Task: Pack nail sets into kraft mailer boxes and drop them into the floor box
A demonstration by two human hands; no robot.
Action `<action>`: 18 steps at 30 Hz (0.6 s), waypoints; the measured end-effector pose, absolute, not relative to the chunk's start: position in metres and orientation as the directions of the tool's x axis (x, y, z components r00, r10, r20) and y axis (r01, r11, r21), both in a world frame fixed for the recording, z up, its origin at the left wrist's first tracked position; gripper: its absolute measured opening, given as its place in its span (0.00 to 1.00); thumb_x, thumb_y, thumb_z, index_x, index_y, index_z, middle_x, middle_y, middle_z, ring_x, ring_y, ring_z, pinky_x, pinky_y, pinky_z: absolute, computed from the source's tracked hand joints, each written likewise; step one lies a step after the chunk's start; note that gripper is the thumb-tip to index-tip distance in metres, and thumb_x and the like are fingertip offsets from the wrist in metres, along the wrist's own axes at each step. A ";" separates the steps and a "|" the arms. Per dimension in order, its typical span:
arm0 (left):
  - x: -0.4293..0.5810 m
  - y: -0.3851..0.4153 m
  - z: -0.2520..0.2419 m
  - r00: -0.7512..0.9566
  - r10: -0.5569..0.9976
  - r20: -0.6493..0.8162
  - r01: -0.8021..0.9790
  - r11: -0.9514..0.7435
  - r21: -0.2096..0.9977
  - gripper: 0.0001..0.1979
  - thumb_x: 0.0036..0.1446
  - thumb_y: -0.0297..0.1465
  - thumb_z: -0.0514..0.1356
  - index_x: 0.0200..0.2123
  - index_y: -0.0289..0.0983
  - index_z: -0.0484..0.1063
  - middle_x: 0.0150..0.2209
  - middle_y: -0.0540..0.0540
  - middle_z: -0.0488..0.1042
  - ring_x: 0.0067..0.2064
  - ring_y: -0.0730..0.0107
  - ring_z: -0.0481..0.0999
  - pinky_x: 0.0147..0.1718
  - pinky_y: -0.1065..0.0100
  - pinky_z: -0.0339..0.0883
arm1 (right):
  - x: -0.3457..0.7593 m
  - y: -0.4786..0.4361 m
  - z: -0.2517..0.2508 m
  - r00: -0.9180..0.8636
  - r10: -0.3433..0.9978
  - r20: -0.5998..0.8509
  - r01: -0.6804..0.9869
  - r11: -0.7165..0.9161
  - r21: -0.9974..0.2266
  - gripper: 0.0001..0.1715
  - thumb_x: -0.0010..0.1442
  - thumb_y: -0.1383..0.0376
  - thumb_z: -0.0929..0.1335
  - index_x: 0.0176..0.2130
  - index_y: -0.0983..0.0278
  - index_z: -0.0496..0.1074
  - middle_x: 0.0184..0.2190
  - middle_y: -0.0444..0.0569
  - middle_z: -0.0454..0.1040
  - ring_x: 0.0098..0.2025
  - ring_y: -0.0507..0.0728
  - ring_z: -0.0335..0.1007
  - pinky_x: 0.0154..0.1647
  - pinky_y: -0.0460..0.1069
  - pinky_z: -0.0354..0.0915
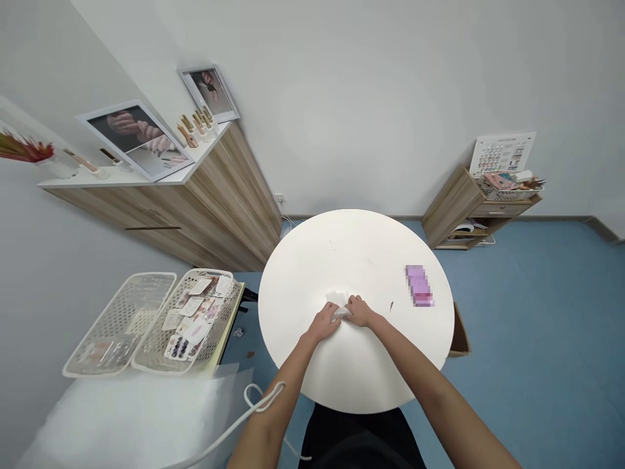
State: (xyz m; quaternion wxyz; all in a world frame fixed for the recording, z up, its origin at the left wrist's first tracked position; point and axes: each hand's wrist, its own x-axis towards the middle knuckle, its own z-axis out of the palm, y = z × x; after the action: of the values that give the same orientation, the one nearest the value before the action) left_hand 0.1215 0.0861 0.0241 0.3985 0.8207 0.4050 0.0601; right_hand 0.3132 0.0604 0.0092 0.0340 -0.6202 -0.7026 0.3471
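A small white tissue or paper (336, 298), partly folded, lies near the middle of a round white table (303, 260). My left hand (325, 322) grips its left side, fingers curled over the edge. From the right, my right hand (359, 311) pinches the same white piece. Both hands rest close to the tabletop, only a short gap between them. Whether the piece is tissue or paper I cannot tell for certain.
A blurred purple packet (418, 285) lies at the table's right. Two white baskets (141, 280), one holding cards, stand at left. A white cable (234, 425) loops by my left arm. Beyond are a wooden cabinet (234, 195), a small shelf (449, 205) and a box (460, 335).
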 end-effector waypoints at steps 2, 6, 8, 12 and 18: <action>0.126 0.095 0.024 0.636 0.736 -0.233 0.648 -0.344 0.680 0.12 0.58 0.32 0.53 0.44 0.40 0.70 0.45 0.46 0.70 0.45 0.63 0.71 0.45 0.62 0.68 | 0.317 0.075 0.007 -0.207 0.874 -0.440 0.824 -0.087 -0.560 0.09 0.56 0.61 0.70 0.36 0.63 0.74 0.44 0.55 0.70 0.45 0.61 0.67 0.45 0.53 0.64; 0.135 0.104 0.008 0.540 0.817 -0.202 0.713 -0.316 0.626 0.17 0.59 0.31 0.51 0.51 0.38 0.67 0.47 0.43 0.70 0.50 0.58 0.68 0.51 0.56 0.64 | 0.319 0.092 -0.003 -0.128 0.895 -0.428 0.725 -0.210 -0.656 0.08 0.54 0.62 0.71 0.35 0.62 0.71 0.36 0.47 0.70 0.36 0.55 0.67 0.37 0.48 0.63; 0.138 0.103 -0.003 0.487 0.857 -0.166 0.720 -0.286 0.633 0.22 0.61 0.30 0.49 0.58 0.37 0.61 0.52 0.40 0.68 0.53 0.58 0.68 0.54 0.55 0.63 | 0.316 0.094 -0.009 -0.056 0.923 -0.381 0.704 -0.234 -0.670 0.10 0.53 0.64 0.71 0.38 0.62 0.69 0.34 0.45 0.70 0.36 0.55 0.67 0.37 0.47 0.63; 0.138 0.087 -0.020 0.400 0.916 -0.023 0.736 -0.307 0.604 0.27 0.62 0.29 0.47 0.64 0.36 0.52 0.64 0.36 0.57 0.63 0.57 0.61 0.58 0.54 0.60 | 0.306 0.089 -0.020 0.154 0.959 -0.237 0.648 -0.279 -0.708 0.22 0.52 0.66 0.71 0.46 0.60 0.64 0.38 0.45 0.68 0.37 0.55 0.69 0.39 0.49 0.65; 0.128 0.042 -0.030 0.477 0.870 0.123 0.789 -0.485 0.377 0.25 0.60 0.24 0.47 0.61 0.38 0.59 0.65 0.37 0.58 0.66 0.55 0.57 0.63 0.46 0.50 | 0.294 0.074 -0.021 0.206 0.974 -0.090 0.705 -0.211 -0.677 0.10 0.59 0.63 0.64 0.43 0.58 0.64 0.42 0.47 0.65 0.35 0.56 0.69 0.34 0.51 0.68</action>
State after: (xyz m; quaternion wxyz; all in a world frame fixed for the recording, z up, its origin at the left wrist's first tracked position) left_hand 0.1277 0.0419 -0.0300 0.1354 0.8486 0.4888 0.1503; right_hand 0.2943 0.0740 -0.0207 0.2568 -0.7328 -0.5730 0.2622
